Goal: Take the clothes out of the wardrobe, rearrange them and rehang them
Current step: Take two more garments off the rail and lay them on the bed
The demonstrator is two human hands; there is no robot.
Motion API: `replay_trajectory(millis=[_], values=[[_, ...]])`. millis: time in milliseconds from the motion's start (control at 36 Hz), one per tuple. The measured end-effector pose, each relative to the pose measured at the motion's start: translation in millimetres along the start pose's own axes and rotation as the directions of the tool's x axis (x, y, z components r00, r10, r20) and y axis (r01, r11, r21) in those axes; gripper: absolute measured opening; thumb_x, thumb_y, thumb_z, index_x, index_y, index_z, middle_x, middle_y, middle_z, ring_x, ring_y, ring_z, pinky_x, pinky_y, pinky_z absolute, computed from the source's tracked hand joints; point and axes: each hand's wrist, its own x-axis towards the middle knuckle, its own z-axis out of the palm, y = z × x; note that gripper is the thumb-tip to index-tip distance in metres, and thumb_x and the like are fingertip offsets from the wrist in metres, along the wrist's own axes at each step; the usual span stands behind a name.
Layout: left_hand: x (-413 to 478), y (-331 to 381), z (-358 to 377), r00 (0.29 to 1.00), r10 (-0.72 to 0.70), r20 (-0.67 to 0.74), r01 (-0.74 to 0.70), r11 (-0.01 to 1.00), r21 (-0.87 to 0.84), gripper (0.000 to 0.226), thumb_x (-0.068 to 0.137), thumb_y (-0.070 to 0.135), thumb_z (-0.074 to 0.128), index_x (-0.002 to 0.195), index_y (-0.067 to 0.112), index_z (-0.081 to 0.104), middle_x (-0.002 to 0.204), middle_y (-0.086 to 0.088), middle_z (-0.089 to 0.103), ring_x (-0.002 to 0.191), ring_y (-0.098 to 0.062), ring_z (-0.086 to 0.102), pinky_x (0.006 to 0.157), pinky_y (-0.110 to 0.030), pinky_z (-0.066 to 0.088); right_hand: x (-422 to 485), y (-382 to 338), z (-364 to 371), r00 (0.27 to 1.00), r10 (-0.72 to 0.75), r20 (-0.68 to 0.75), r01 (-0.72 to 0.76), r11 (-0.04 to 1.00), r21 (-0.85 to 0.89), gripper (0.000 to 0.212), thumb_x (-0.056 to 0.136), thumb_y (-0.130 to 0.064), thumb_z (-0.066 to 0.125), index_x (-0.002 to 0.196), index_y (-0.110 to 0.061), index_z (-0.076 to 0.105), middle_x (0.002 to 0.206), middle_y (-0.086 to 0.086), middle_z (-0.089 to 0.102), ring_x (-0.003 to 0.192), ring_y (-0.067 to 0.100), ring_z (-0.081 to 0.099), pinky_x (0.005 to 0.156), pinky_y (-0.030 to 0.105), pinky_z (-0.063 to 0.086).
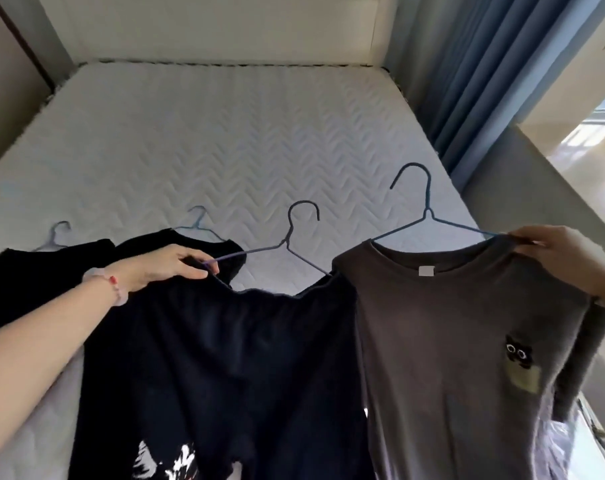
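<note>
So this looks like the "take them out" half of the job, with the sorting about to start. The person stands at the foot of a bare white mattress (225,140) holding up two garments on wire hangers. The left hand (166,266) is closed around the shoulder end of a purple-ish hanger (287,244) carrying a black top (225,358) with a white print near the hem. The right hand (557,258) pinches the shoulder of a grey t-shirt (443,358), the one with a little cat on the pocket, together with the arm of its blue hanger (429,216).

Two more dark garments (44,271) already lie on the bed to the left, on pale hangers with hooks pointing up the mattress.

Best guess for the next move: lay these two down beside the others, probably one at a time. There's plenty of free mattress ahead.

Watch-outs: the two held pieces touch in the middle, and the black top's hanger arm runs right to the grey shirt's collar, so it could snag. The blue curtain (484,81) hangs close on the right. The wardrobe isn't in view.
</note>
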Motion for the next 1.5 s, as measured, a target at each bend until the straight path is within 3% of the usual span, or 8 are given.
replay_trajectory(millis=[111,194,306,444,778,972,1167,1500], values=[[73,-8,-16,0.994,-0.022,-0.109,0.031,0.997,0.074,0.027,0.083,-0.004,0.063,0.079,0.022,0.071,0.080,0.017,0.070,0.085,0.009,0.059,0.070,0.006,0.033,70,-5,25,0.999,-0.040,-0.023,0.039,0.998,-0.045,0.024,0.087,-0.022,0.061,0.109,-0.027,0.068,0.116,0.009,0.066,0.108,0.035,0.057,0.094,0.049,0.045],[130,-22,-24,0.949,-0.066,-0.310,0.155,0.949,0.274,0.028,0.084,0.000,0.064,0.111,0.007,0.066,0.111,-0.009,0.066,0.109,-0.019,0.055,0.083,-0.010,0.038,111,-1,61,0.995,-0.067,-0.080,0.055,0.989,-0.139,0.029,0.087,-0.023,0.061,0.116,-0.024,0.064,0.124,0.011,0.062,0.114,0.037,0.053,0.096,0.051,0.043],[181,-38,-15,0.920,-0.132,-0.369,0.320,0.795,0.515,0.066,0.081,0.021,0.070,0.139,0.013,0.039,0.146,-0.011,0.040,0.132,-0.031,0.039,0.107,-0.040,0.036,135,8,122,0.998,-0.013,0.062,0.032,0.947,-0.320,0.079,0.079,-0.019,0.068,0.146,-0.031,0.028,0.154,0.005,0.024,0.143,0.029,0.015,0.111,0.058,0.015],[196,-49,36,0.938,-0.157,-0.310,0.297,0.824,0.482,0.059,0.089,0.021,0.058,0.143,0.015,0.034,0.145,-0.012,0.043,0.131,-0.029,0.043,0.106,-0.035,0.037,116,3,198,0.956,-0.034,0.292,0.114,0.958,-0.262,0.073,0.080,-0.013,0.060,0.145,-0.025,0.031,0.148,0.005,0.039,0.133,0.030,0.037,0.106,0.048,0.034],[132,-123,131,0.873,-0.392,-0.291,0.463,0.853,0.240,0.023,0.086,0.026,0.045,0.102,0.038,0.057,0.096,0.007,0.064,0.083,-0.022,0.064,0.078,-0.031,0.052,10,16,276,0.826,0.246,0.508,-0.160,0.965,-0.208,0.030,0.088,-0.027,0.049,0.114,-0.035,0.061,0.116,0.005,0.066,0.104,0.028,0.063,0.085,0.032,0.047],[89,-104,144,0.851,-0.353,-0.388,0.325,0.935,-0.139,0.019,0.086,0.006,0.055,0.090,0.021,0.065,0.082,-0.002,0.072,0.091,-0.024,0.066,0.082,-0.027,0.043,-33,25,246,0.800,0.340,0.495,-0.573,0.679,0.459,0.013,0.093,-0.004,0.051,0.089,-0.003,0.063,0.069,0.013,0.063,0.039,-0.001,0.057,0.042,0.013,0.042],[10,-42,149,0.878,-0.241,-0.414,0.115,0.945,-0.305,0.021,0.091,0.009,0.051,0.087,0.023,0.066,0.083,0.000,0.072,0.085,-0.017,0.066,0.082,-0.029,0.046,-100,-16,180,0.796,0.328,0.508,-0.604,0.469,0.644,0.013,0.092,-0.004,0.050,0.087,-0.004,0.062,0.060,0.010,0.058,0.039,-0.001,0.056,0.042,0.011,0.040],[-141,-11,224,0.878,-0.328,-0.350,0.125,0.861,-0.493,0.018,0.094,0.005,0.046,0.099,0.009,0.063,0.085,-0.005,0.068,0.077,-0.015,0.061,0.072,-0.026,0.046,-250,-32,128,0.753,0.297,0.587,-0.651,0.463,0.602,0.020,0.093,-0.006,0.049,0.081,-0.008,0.065,0.051,-0.001,0.060,0.041,0.002,0.058,0.043,0.010,0.043]])
